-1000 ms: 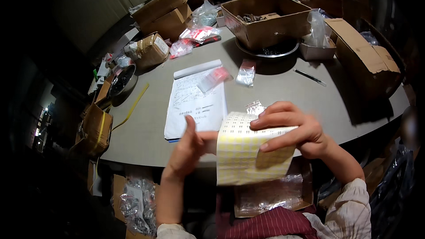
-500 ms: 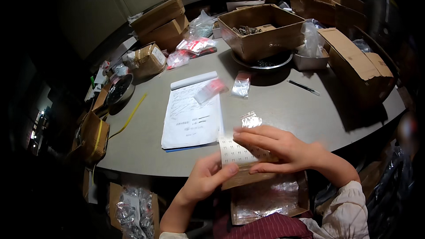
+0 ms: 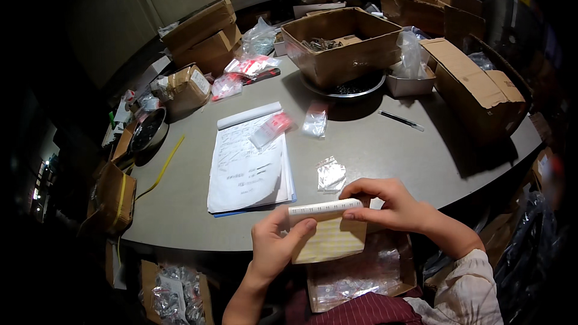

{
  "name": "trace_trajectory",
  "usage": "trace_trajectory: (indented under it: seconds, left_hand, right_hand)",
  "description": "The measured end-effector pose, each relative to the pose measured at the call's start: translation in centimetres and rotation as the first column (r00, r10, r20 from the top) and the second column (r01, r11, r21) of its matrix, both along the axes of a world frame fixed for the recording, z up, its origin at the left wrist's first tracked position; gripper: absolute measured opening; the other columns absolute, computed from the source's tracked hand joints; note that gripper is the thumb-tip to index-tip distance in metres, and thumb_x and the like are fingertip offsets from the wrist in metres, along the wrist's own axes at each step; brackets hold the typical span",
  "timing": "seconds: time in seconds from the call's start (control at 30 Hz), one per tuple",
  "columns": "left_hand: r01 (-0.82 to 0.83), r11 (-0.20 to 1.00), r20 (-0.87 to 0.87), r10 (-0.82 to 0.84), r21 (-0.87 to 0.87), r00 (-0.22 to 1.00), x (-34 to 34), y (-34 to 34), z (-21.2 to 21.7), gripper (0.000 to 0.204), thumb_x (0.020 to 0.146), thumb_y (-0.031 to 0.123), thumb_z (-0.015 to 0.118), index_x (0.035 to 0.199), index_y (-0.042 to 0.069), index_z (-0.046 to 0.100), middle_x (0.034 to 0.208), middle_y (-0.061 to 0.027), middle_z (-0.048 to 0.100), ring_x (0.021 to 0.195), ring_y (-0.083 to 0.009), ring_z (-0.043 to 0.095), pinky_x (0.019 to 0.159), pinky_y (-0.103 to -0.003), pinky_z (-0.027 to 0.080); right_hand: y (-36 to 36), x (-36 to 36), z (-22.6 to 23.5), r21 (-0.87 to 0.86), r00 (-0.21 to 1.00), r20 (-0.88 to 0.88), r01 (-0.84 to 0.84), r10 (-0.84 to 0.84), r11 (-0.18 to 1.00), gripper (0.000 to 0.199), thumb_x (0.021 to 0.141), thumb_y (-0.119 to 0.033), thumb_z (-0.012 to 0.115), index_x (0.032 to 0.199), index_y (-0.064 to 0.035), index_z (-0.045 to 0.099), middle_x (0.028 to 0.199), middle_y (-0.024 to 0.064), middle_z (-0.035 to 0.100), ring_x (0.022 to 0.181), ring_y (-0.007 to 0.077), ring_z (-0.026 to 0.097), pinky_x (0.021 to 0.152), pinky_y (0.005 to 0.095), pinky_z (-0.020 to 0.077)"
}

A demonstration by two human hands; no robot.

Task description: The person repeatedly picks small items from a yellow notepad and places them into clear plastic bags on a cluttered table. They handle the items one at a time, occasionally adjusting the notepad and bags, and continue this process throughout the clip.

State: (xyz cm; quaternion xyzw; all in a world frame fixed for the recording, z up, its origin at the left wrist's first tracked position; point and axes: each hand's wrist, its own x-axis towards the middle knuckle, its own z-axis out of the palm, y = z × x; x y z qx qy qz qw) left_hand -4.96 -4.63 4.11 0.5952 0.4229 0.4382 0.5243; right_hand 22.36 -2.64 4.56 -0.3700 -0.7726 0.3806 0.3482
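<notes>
Between both hands is a sticker sheet (image 3: pixel 331 241), its upper edge bent over so a white strip with a row of small printed marks shows above a pale yellow gridded face. My left hand (image 3: pixel 269 241) pinches the sheet's left end, thumb in front. At the right end, my right hand (image 3: pixel 391 204) grips the bent edge between thumb and fingers. Just beyond the sheet, small clear zip bags (image 3: pixel 331 174) lie on the table. Below it, a shallow cardboard box (image 3: pixel 409 265) holds clear plastic bags.
A written notepad (image 3: pixel 244 162) lies left of centre with a red-and-clear bag (image 3: pixel 271 129) on it. Behind are a pen (image 3: pixel 401 120), a metal bowl (image 3: pixel 376 87) under a large carton (image 3: pixel 337 63), and an open carton (image 3: pixel 481 102). A yellow strap (image 3: pixel 162 168) curves at left.
My right hand has gone from lying over the sheet to pinching its right end. The sheet's printed face has turned over, leaving a narrow strip and the yellow side showing. The view has shifted slightly.
</notes>
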Motion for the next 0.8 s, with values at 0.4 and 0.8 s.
trace_trajectory:
  seconds: [0.4, 0.8]
  left_hand:
    - [0.008, 0.999, 0.045, -0.01, 0.037, 0.999, 1.6, 1.0, -2.7, 0.018, 0.096, 0.007, 0.076, 0.109, -0.005, 0.078, 0.091, -0.0047, 0.076, 0.082, -0.01, 0.069, 0.074, -0.025, 0.056]
    - [0.04, 0.82, -0.358, 0.205, 0.571, 0.911, 1.8, 1.7, -3.5, 0.011, 0.09, 0.005, 0.079, 0.099, -0.001, 0.078, 0.083, -0.0108, 0.077, 0.071, -0.0153, 0.071, 0.065, -0.029, 0.055]
  right_hand:
    - [-0.6, 0.4, -2.5, -0.102, 0.997, -0.069, 0.028, -0.035, 0.994, 0.018, 0.098, -0.016, 0.072, 0.111, -0.0033, 0.073, 0.087, 0.0122, 0.074, 0.072, 0.0195, 0.069, 0.065, 0.0333, 0.053]
    - [0.2, -1.1, -2.5, 0.535, 0.906, 0.394, -0.087, -0.157, 0.84, 0.046, 0.071, -0.004, 0.072, 0.116, -0.0005, 0.059, 0.102, 0.0167, 0.061, 0.096, 0.0366, 0.062, 0.084, 0.0446, 0.0527]
